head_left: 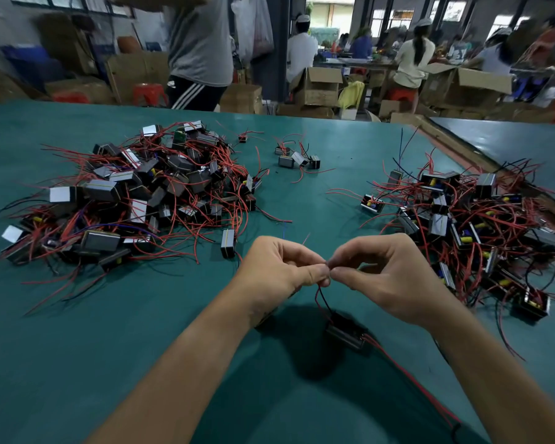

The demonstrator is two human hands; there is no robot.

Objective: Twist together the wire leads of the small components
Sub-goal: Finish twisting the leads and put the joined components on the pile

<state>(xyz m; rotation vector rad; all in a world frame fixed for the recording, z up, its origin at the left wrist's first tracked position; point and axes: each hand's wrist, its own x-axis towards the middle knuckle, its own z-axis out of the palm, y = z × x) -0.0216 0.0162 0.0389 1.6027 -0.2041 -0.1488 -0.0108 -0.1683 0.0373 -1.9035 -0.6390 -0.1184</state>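
Note:
My left hand (282,270) and my right hand (378,277) meet fingertip to fingertip above the green table (77,347), both pinching the ends of the wire leads (321,296) of one small component. Those red and black leads hang down to the dark block-shaped component (346,331), which dangles just below my hands over its shadow. Longer red leads (410,376) trail from it toward the lower right. The pinched wire tips are hidden between my fingers.
A big heap of similar components with red wires (135,193) lies at the left, another heap (471,225) at the right, and a few loose ones (297,158) at the far middle. Beyond the table edge stand a person, cardboard boxes and seated workers.

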